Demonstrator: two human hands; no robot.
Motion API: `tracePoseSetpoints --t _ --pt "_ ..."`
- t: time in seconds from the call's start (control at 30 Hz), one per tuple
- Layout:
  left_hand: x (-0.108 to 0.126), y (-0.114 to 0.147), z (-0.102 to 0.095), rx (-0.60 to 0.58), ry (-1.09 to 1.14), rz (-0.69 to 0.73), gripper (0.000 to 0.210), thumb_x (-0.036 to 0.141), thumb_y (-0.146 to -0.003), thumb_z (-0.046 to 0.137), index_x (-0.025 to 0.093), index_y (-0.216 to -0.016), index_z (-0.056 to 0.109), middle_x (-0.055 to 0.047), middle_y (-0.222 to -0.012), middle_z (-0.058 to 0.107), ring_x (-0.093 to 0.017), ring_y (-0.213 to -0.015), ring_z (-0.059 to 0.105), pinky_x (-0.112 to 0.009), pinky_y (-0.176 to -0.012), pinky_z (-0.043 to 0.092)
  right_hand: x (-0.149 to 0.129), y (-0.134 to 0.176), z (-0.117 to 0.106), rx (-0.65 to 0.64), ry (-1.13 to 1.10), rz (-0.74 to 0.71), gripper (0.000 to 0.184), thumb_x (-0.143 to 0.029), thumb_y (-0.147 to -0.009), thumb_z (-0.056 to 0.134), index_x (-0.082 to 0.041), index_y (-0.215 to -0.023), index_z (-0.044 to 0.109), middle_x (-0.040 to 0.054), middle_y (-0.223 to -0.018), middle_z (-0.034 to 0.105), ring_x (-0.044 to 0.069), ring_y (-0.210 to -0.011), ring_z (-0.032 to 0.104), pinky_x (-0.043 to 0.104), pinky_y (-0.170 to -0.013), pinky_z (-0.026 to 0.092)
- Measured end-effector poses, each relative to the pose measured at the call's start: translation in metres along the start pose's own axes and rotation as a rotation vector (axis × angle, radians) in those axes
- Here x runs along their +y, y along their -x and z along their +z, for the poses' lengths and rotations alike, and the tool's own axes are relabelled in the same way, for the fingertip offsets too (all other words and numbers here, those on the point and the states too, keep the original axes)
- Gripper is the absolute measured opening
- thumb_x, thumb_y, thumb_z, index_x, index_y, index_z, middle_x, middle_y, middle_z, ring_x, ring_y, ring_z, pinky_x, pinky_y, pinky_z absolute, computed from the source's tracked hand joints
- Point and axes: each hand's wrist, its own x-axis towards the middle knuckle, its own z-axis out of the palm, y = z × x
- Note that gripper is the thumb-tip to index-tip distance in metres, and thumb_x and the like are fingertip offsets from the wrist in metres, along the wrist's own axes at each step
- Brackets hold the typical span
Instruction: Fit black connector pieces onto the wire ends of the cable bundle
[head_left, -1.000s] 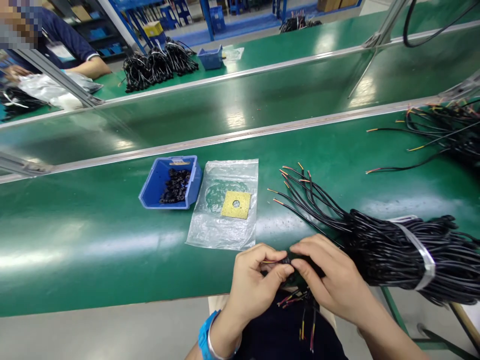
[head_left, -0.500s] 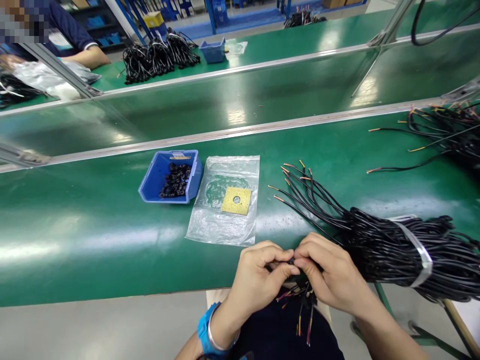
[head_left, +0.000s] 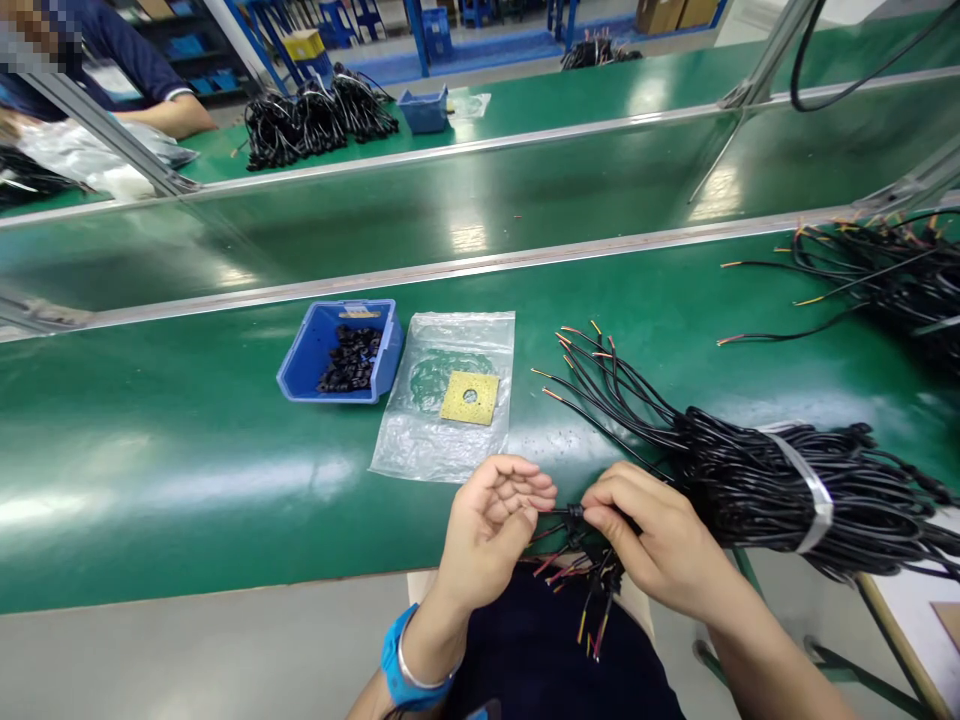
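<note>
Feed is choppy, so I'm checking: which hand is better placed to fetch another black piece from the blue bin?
Probably the left hand: its fingers are open and it sits on the side of the blue bin. The right hand is pinching a small black part on the cable, beside the cable bundle.

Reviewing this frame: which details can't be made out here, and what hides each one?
- Small black part pinched on a cable between the hands: too small to identify, head view.
- Right hand fingertips: curled over the part, so the grip is unclear.
- Cable bundle: far end cut off by the right edge.
- Black pieces in the blue bin: too small to name.
- Left hand: palm side hidden.
</note>
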Motion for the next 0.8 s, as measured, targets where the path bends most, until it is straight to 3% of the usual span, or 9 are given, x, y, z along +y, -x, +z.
tracePoseSetpoints --t 0.17,0.3,0.4,0.5,0.6,0.7,0.8 --pt "0.0 0.0 -0.002 -0.045 0.04 -0.011 0.021 0.025 -0.088 0.064 0.016 -0.107 0.06 -0.009 -0.1 0.07 -0.021 -0.094 0.071 -0.038 -0.087 0.059 0.0 0.005 -0.004 -0.134 0.063 -0.026 0.016 -0.014 -0.094 0.049 -0.019 -0.081 0.058 0.0011 -0.073 0.055 0.014 -0.069 0.052 0.027 -0.061 0.043" --pt "0.008 0.007 0.0 -0.185 -0.169 -0.058 0.019 0.025 -0.095 0.053 0.018 -0.11 0.063 -0.011 -0.103 0.072 -0.023 -0.097 0.07 -0.037 -0.087 0.057 -0.004 0.007 -0.01 -0.231 0.03 -0.027 0.015 -0.015 -0.091 0.051 -0.02 -0.077 0.056 0.0028 -0.078 0.055 0.016 -0.074 0.053 0.028 -0.064 0.046" --pt "0.016 0.016 0.008 -0.316 -0.424 0.0 0.022 0.016 -0.093 0.051 0.019 -0.105 0.069 -0.009 -0.101 0.073 -0.022 -0.092 0.07 -0.035 -0.085 0.056 -0.006 0.004 -0.01 -0.098 0.026 -0.034 0.012 -0.016 -0.089 0.05 -0.019 -0.08 0.057 0.0088 -0.099 0.056 0.02 -0.095 0.057 0.032 -0.076 0.052" --pt "0.019 0.024 0.021 -0.505 -0.557 0.068 0.033 0.003 -0.083 0.057 0.02 -0.106 0.073 -0.008 -0.107 0.075 -0.023 -0.098 0.07 -0.033 -0.091 0.054 -0.006 -0.001 0.0 0.123 0.225 0.017 0.012 -0.019 -0.091 0.049 -0.017 -0.096 0.059 0.0155 -0.117 0.054 0.026 -0.11 0.055 0.042 -0.089 0.051" --pt "0.019 0.026 0.031 -0.628 -0.625 0.079 0.043 -0.004 -0.076 0.059 0.018 -0.111 0.073 -0.008 -0.108 0.077 -0.024 -0.102 0.07 -0.031 -0.095 0.053 -0.005 -0.009 0.012 0.124 0.513 0.106 0.028 -0.026 -0.093 0.047 -0.009 -0.113 0.057 0.0241 -0.131 0.05 0.035 -0.117 0.052 0.053 -0.092 0.049" --pt "0.02 0.025 0.029 -0.61 -0.679 0.115 0.04 -0.001 -0.08 0.06 0.016 -0.114 0.073 -0.009 -0.11 0.077 -0.023 -0.101 0.071 -0.031 -0.094 0.054 -0.001 -0.016 0.02 0.082 0.669 0.126 0.035 -0.026 -0.093 0.047 -0.007 -0.121 0.055 0.0253 -0.13 0.053 0.037 -0.112 0.054 0.053 -0.088 0.05" --pt "0.021 0.023 0.02 -0.47 -0.682 0.227 0.029 0.005 -0.082 0.061 0.014 -0.107 0.074 -0.01 -0.104 0.078 -0.022 -0.094 0.073 -0.029 -0.087 0.057 0.002 -0.021 0.021 0.087 0.64 0.073 0.03 -0.021 -0.095 0.045 -0.01 -0.12 0.056 0.0169 -0.108 0.064 0.029 -0.096 0.06 0.043 -0.082 0.051"
